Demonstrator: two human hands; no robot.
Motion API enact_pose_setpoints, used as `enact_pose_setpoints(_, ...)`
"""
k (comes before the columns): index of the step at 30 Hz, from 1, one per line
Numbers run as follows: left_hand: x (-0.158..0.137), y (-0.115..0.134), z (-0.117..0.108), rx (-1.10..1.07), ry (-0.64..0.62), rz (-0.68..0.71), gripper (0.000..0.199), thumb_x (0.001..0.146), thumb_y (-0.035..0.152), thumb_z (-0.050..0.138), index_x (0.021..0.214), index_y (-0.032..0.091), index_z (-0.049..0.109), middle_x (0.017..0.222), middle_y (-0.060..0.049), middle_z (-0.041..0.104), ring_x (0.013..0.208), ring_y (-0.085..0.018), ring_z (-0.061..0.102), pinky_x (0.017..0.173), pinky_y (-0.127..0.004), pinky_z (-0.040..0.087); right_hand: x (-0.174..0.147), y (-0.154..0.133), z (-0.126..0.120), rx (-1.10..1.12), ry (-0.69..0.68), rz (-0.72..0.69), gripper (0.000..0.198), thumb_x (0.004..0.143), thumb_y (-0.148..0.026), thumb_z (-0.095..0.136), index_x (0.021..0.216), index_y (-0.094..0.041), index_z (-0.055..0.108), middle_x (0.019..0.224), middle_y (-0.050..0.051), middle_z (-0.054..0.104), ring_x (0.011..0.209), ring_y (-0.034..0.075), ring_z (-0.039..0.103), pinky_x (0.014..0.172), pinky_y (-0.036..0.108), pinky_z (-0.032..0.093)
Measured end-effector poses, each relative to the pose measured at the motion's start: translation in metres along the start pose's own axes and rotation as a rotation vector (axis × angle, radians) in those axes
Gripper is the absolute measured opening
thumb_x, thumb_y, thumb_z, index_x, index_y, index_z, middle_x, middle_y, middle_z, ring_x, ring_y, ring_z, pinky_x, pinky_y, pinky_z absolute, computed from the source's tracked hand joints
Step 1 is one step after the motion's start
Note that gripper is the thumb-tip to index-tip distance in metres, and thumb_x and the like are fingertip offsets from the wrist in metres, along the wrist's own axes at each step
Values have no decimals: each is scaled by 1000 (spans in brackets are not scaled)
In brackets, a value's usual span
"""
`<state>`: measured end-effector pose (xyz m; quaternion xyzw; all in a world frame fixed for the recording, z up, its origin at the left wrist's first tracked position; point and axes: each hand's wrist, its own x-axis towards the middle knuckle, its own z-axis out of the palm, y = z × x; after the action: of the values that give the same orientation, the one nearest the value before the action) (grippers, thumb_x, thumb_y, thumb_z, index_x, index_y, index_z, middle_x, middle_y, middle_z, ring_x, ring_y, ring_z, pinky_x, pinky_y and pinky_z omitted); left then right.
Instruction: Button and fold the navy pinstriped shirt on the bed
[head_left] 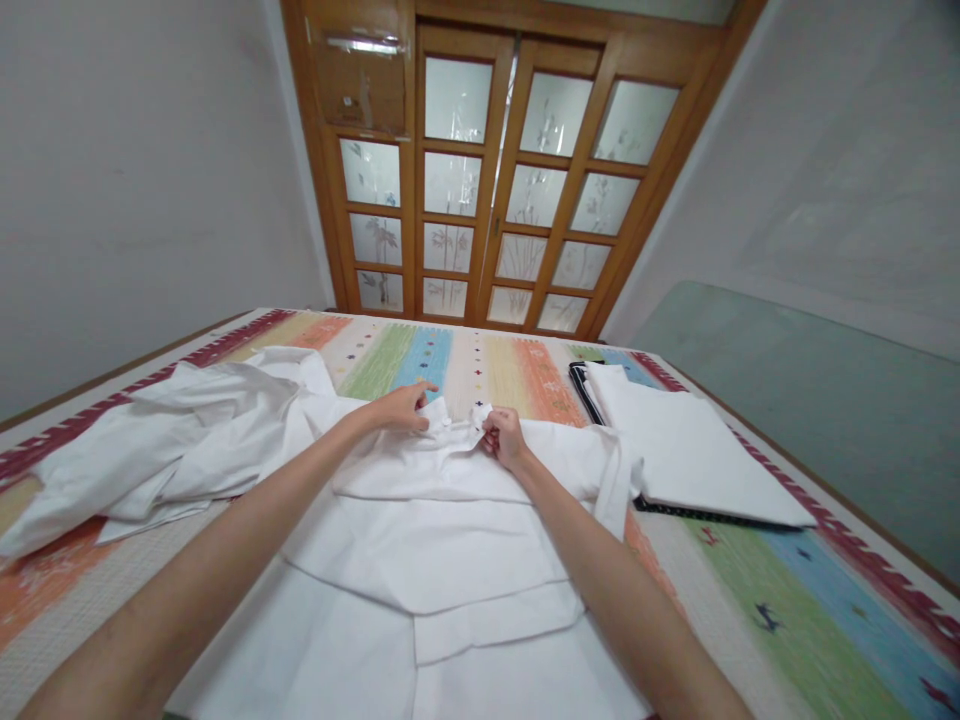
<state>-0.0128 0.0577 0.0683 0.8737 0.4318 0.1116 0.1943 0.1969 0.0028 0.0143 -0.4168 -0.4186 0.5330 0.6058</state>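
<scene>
A white shirt (pixel 480 550) lies spread in front of me, its far edge between my two hands. My left hand (pixel 403 408) is closed at the left collar end (pixel 435 412), thumb against the cloth and index finger stretched out above it. With curled fingers, my right hand (pixel 504 437) pinches the right collar end (pixel 480 412). A short gap separates the two collar ends. Folds of white cloth cross the shirt's middle, one of them a wide band. The fingertips of both hands are partly hidden.
A crumpled white garment (pixel 202 430) lies to the left, meeting the shirt. On the right sits a folded white garment (pixel 690 450) on something dark-edged. Beneath everything is a striped, patterned cover (pixel 810 600). Beyond its far edge stand wooden doors with glass panes (pixel 517 200).
</scene>
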Motion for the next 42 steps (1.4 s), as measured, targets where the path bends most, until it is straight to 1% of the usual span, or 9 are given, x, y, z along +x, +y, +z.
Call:
enact_pose_setpoints(4, -10, 2, -16, -112, 52, 84, 42, 65, 27, 58, 104, 13, 65, 74, 1, 62, 68, -14, 57, 65, -24, 44, 0, 0, 0, -1, -1, 1, 15, 48, -25, 52, 40, -21, 41, 30, -8, 32, 26, 5, 25, 24, 17, 20)
enact_pose_setpoints(7, -29, 5, -27, -122, 26, 169, 21, 69, 29, 59, 81, 15, 68, 70, 0, 64, 67, -14, 57, 66, -23, 44, 0, -1, 0, -7, -5, 5, 14, 48, -25, 53, 40, -21, 42, 31, -8, 33, 26, 5, 26, 24, 17, 20)
enact_pose_setpoints(14, -68, 16, -34, -16, -85, 271, 18, 71, 21, 56, 80, 16, 71, 77, -2, 70, 70, -14, 62, 69, -22, 46, -3, -3, 1, -25, -12, 20, 16, 48, -26, 54, 39, -21, 41, 28, -7, 35, 24, 5, 25, 23, 17, 19)
enact_pose_setpoints(17, -63, 18, -35, 5, -131, 223, 24, 74, 20, 52, 90, 17, 70, 82, -3, 71, 75, -15, 64, 71, -22, 47, -3, -4, 2, -28, -11, 18, 16, 47, -27, 54, 38, -21, 42, 27, -6, 36, 24, 5, 26, 23, 18, 19)
enact_pose_setpoints(21, -42, 16, -35, 49, -39, 126, 34, 85, 25, 41, 108, 16, 65, 102, -7, 70, 79, -16, 63, 75, -25, 48, -4, -5, 3, -33, -16, 13, 16, 47, -28, 54, 38, -21, 43, 27, -6, 37, 23, 6, 27, 23, 18, 20)
enact_pose_setpoints(24, -29, 18, -35, 143, -163, 162, 40, 77, 20, 50, 115, 19, 63, 108, -6, 69, 80, -15, 62, 77, -24, 47, -4, -5, 3, -36, -22, 3, 17, 48, -28, 54, 38, -21, 42, 28, -7, 36, 24, 6, 27, 24, 18, 20)
enact_pose_setpoints(27, -20, 25, -34, 186, -332, 196, 43, 67, 12, 55, 106, 23, 68, 95, 0, 71, 73, -13, 59, 73, -21, 45, -4, -4, 3, -38, -29, -7, 17, 49, -29, 54, 39, -21, 42, 28, -7, 36, 24, 5, 27, 24, 18, 20)
enact_pose_setpoints(35, -14, 31, -26, 222, -420, 204, 19, 52, 14, 63, 69, 20, 67, 62, 5, 60, 59, -13, 50, 58, -22, 39, -4, -5, 4, -54, -37, -6, 17, 51, -29, 54, 41, -21, 44, 28, -7, 38, 24, 6, 28, 25, 18, 19)
enact_pose_setpoints(42, -13, 32, -53, 513, -295, 133, 5, 57, 22, 64, 60, 21, 60, 58, 0, 58, 57, -16, 51, 58, -26, 36, -5, -5, 5, -74, -15, -9, 17, 54, -32, 55, 47, -21, 43, 31, -8, 39, 24, 6, 29, 25, 17, 19)
